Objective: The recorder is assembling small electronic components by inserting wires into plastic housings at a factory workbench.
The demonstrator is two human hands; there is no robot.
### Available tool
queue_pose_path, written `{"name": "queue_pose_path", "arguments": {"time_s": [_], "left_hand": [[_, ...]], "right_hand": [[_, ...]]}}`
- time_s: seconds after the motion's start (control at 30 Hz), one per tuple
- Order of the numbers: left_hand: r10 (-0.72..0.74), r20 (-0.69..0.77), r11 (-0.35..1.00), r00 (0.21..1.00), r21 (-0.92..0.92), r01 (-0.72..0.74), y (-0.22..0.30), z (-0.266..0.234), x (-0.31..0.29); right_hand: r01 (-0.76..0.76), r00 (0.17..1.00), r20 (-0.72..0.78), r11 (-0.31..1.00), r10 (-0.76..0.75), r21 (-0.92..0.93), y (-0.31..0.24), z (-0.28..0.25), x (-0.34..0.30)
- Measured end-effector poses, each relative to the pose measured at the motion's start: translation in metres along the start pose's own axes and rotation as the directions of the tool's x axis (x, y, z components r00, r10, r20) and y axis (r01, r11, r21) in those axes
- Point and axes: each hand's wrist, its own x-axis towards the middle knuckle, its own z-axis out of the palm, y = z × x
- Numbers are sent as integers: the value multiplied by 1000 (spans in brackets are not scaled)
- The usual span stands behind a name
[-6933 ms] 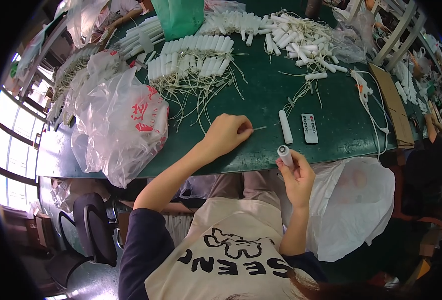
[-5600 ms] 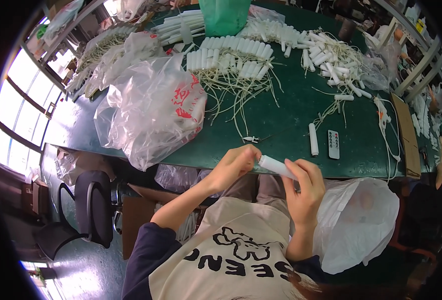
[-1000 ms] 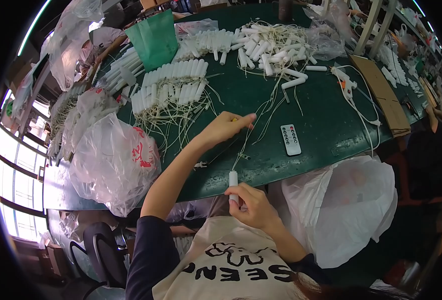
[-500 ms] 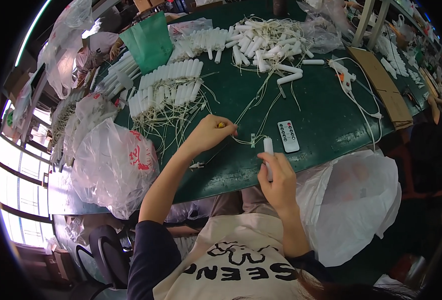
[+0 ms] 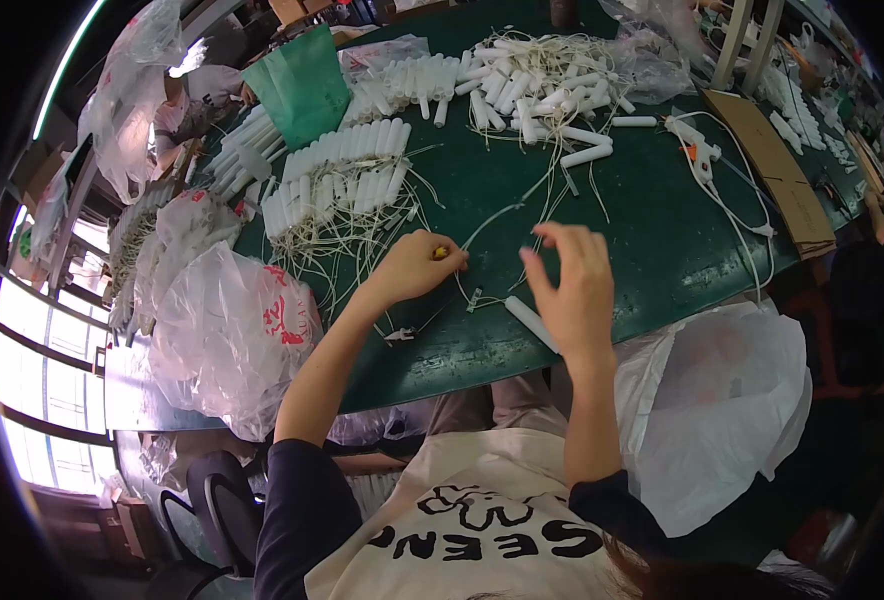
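Table (image 5: 662, 240) is dark green. Tube (image 5: 530, 322) near front edge is plain white. Bag (image 5: 217, 320) at front left corner bears red print.

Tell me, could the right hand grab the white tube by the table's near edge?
Probably yes: the right hand looks open and empty, close beside the white tube, and nothing seems to lie on it.

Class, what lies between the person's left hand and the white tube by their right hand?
In the head view, a small wired component lies between the left hand and the white tube, seen against the green tabletop.
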Motion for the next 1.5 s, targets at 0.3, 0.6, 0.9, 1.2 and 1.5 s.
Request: {"name": "queue_pose_path", "arguments": {"time_s": [0.3,0.6,0.9,1.2,1.5], "left_hand": [[62,75,995,995,-87,-56,15,6,12],[39,57,982,998,-187,-27,6,-1,17],[-16,-221,966,975,248,73,7,8,26],[158,-346,971,925,227,-81,36,21,57],[73,-244,997,967,29,-68,24,34,75]], "right_hand": [[16,979,200,966,37,-258,83,45,63],[57,964,263,943,34,-329,97,59,57],[-1,947,317,991,44,-133,90,38,64],[-50,928,369,999,49,-6,85,34,71],[-34,958,284,999,31,7,93,47,69]]}}
